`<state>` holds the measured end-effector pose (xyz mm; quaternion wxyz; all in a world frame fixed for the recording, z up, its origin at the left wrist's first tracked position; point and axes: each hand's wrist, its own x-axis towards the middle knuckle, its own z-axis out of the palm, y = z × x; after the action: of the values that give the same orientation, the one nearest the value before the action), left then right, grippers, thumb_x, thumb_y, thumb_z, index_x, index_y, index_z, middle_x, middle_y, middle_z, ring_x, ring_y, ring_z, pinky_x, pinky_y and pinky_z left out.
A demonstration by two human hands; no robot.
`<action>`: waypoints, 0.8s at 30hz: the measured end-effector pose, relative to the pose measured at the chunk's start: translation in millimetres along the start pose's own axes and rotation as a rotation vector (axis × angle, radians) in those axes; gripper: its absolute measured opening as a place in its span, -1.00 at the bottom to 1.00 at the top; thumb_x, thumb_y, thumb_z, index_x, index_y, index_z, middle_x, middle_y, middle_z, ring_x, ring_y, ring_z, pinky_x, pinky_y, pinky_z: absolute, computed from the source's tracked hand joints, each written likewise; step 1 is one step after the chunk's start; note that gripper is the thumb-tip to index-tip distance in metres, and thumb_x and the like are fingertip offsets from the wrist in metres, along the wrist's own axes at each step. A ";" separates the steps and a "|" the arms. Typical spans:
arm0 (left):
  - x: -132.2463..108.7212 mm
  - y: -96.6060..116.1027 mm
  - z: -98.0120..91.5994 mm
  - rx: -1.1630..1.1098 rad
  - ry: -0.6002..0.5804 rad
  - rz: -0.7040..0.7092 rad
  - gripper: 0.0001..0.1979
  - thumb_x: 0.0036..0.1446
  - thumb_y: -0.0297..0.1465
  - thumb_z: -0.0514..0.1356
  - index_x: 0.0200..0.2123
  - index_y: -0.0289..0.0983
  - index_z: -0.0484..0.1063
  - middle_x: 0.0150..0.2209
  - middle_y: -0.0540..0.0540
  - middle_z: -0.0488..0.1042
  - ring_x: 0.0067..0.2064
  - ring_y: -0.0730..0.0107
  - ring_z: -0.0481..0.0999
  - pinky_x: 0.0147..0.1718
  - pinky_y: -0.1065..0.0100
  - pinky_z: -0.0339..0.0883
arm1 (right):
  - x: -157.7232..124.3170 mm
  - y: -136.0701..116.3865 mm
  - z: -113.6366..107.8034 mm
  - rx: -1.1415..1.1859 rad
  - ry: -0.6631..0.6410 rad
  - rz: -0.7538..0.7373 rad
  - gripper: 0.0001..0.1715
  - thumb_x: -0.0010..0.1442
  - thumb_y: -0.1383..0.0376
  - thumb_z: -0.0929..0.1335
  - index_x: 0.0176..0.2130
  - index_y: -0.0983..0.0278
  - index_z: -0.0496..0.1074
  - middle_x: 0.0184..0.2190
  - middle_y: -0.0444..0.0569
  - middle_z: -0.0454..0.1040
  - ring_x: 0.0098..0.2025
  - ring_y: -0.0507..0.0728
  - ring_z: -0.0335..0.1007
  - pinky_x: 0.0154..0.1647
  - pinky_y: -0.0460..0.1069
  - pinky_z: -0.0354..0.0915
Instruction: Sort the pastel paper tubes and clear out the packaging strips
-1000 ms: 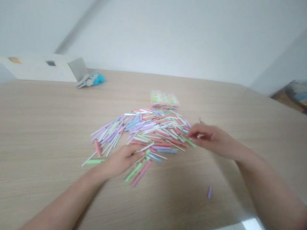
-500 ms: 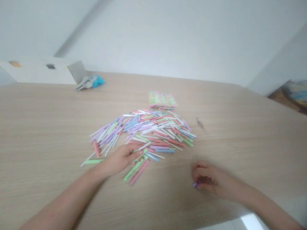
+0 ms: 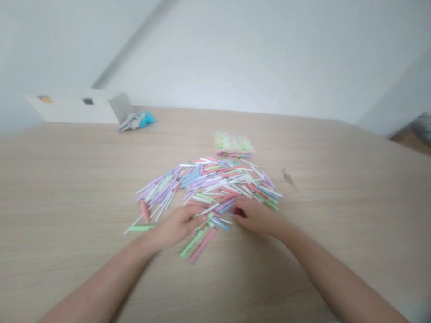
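A wide, loose heap of thin plastic sticks point(image 3: 215, 179) in pink, green, purple, blue and white lies on the wooden table. At its near edge, my left hand point(image 3: 180, 224) is closed with thumb and fingers on a green stick point(image 3: 210, 217); white sticks lie close by its fingertips. Below those fingers, another green stick point(image 3: 191, 243) and a pink stick point(image 3: 202, 246) point towards me. My right hand point(image 3: 254, 216) has its fingers curled at the heap's near right edge, beside purple and blue sticks point(image 3: 225, 205). Blur hides what is between its fingertips.
Behind the heap stands a stack of flat, yellow-green and pink printed packs point(image 3: 234, 144). A white box point(image 3: 81, 107) and grey-and-blue gloves point(image 3: 137, 121) are at the back left. A small dark object point(image 3: 288, 177) lies right of the heap. A wall borders the table's back.
My right hand has moved left and away from me, from the bare table to the heap's edge; a small purple piece showed in it before. My left hand keeps its place at the sticks.
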<state>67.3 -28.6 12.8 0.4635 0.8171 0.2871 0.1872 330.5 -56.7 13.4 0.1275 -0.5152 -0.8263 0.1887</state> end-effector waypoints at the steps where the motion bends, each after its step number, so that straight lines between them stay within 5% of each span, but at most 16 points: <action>1: 0.1 0.4 -0.1 0.006 0.003 0.011 -0.66 0.29 -0.25 0.01 -0.10 -0.29 0.49 -0.18 -0.09 0.52 -0.12 0.30 0.44 -0.02 0.34 0.25 | 5.1 1.2 1.2 0.002 0.004 0.003 -0.94 0.14 0.40 0.30 -0.40 0.28 0.33 -0.42 -0.08 0.40 -0.38 0.05 0.27 -0.40 -0.08 0.10; 12: 1.8 6.8 -0.5 -0.040 0.007 -0.002 -0.64 0.29 -0.23 0.01 -0.07 -0.29 0.48 -0.15 -0.10 0.52 -0.04 0.27 0.43 0.01 0.34 0.22 | 19.4 -2.4 2.6 0.000 0.080 0.017 -0.94 0.15 0.42 0.29 -0.36 0.29 0.34 -0.37 -0.05 0.40 -0.32 0.08 0.28 -0.31 -0.06 0.12; 24: 1.8 3.7 2.6 -0.148 0.020 -0.061 -0.61 0.26 -0.16 0.01 -0.24 -0.35 0.46 -0.34 -0.06 0.43 -0.32 0.40 0.38 -0.34 0.44 0.28 | 13.4 -28.9 -9.5 0.234 0.133 0.057 -0.90 0.14 0.41 0.27 -0.33 0.29 0.37 -0.41 -0.10 0.38 -0.39 0.04 0.25 -0.37 -0.06 0.14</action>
<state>71.2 -30.6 14.7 0.5251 0.7696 0.3020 0.2018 305.3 -54.5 34.9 0.2355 -0.5313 -0.7735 0.2528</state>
